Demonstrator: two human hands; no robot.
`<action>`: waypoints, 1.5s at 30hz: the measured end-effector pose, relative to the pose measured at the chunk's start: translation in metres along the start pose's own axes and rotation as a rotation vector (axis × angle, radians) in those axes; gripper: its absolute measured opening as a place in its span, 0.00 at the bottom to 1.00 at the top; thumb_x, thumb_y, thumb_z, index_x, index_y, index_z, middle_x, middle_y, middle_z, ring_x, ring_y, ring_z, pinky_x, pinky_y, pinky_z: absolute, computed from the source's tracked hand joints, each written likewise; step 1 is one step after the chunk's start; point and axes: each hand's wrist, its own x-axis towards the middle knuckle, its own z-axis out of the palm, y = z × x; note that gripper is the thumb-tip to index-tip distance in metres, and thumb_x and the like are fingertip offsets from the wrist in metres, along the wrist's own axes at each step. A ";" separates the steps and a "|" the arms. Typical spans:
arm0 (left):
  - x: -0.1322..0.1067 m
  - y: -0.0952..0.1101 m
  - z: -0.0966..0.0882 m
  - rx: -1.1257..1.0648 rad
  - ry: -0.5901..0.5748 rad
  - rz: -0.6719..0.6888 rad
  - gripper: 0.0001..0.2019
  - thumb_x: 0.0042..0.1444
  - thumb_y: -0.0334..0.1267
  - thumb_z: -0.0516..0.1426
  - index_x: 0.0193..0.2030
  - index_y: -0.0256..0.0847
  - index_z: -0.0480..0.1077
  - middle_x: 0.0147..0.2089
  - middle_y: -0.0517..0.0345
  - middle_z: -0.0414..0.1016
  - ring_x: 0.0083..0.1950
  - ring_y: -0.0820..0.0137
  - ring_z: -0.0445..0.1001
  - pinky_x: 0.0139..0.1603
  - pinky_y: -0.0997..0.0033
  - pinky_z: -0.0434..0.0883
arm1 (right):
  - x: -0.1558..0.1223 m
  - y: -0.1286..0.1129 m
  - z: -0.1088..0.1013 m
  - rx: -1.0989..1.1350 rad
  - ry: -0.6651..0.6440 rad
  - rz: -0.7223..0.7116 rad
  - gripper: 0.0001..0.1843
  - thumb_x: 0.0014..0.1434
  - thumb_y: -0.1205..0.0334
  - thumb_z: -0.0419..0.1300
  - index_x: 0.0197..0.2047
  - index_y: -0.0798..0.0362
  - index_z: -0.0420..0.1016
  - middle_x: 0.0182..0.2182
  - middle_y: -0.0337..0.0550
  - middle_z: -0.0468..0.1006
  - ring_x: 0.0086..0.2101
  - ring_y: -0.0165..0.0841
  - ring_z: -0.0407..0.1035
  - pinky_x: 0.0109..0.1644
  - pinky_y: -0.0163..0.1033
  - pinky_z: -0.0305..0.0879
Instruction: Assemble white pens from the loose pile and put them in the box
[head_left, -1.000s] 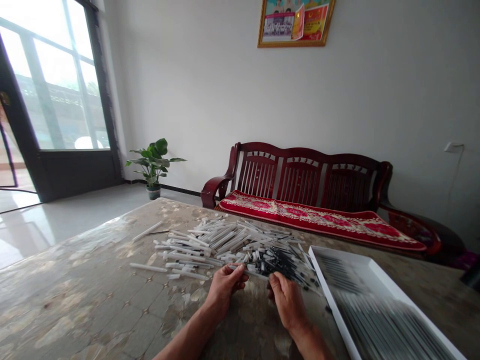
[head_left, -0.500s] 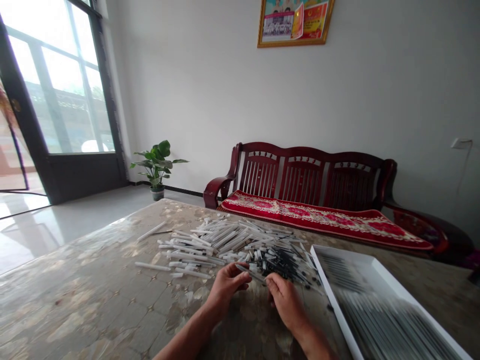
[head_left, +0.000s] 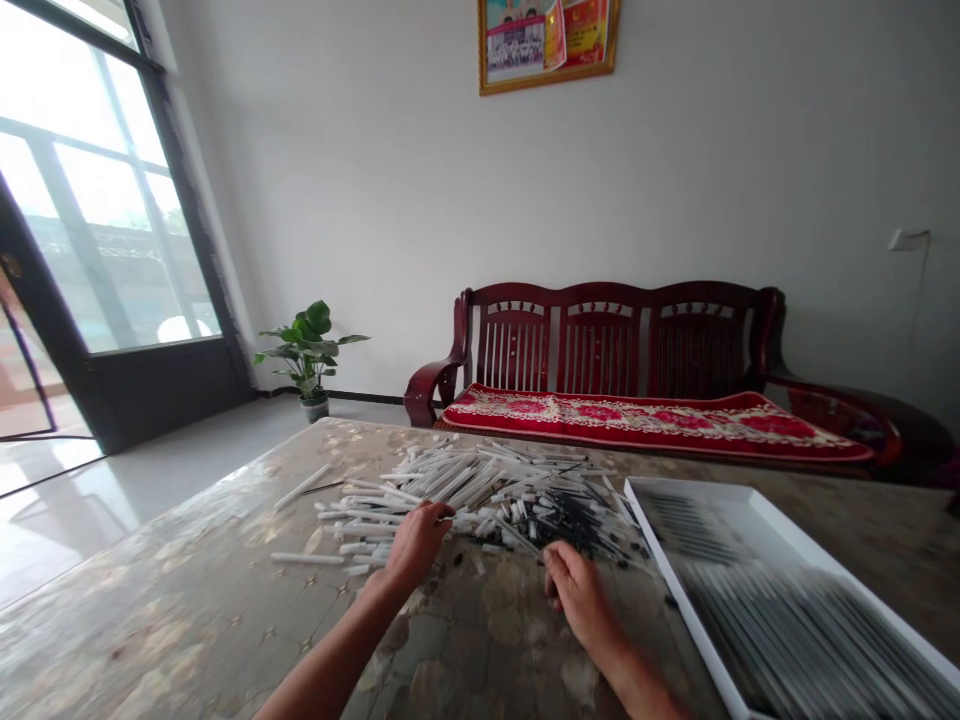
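My right hand (head_left: 576, 585) is closed on one end of a slim, pale pen (head_left: 519, 535), which slants up and left toward the heap. My left hand (head_left: 420, 540) reaches over the near edge of the pile of white pen barrels (head_left: 457, 472), its fingers pinched together; what they hold, if anything, is hidden. Between and beyond the hands lie small clear and white caps (head_left: 469, 522) and a cluster of black pen parts (head_left: 566, 522). To the right of my right hand stands a white shallow box (head_left: 679, 590) with rows of thin grey pens or rods (head_left: 795, 620).
Everything lies on a table with a patterned, glossy cover (head_left: 225, 640). A few loose white barrels (head_left: 306, 558) lie at the left of the pile. Behind the table stands a dark red wooden bench (head_left: 600, 345); a potted plant (head_left: 311, 350) is at the back left.
My left hand has moved left and away from the pen to the near edge of the pile. My right hand keeps the pen, shifted slightly right. The camera view has tilted a little.
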 end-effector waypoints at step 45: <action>-0.028 0.019 0.030 -0.442 0.029 0.280 0.10 0.55 0.43 0.57 0.36 0.42 0.77 0.36 0.54 0.78 0.37 0.66 0.76 0.37 0.72 0.73 | 0.000 -0.005 -0.013 -0.174 0.253 -0.393 0.18 0.64 0.51 0.51 0.39 0.50 0.79 0.32 0.47 0.78 0.35 0.37 0.73 0.41 0.37 0.68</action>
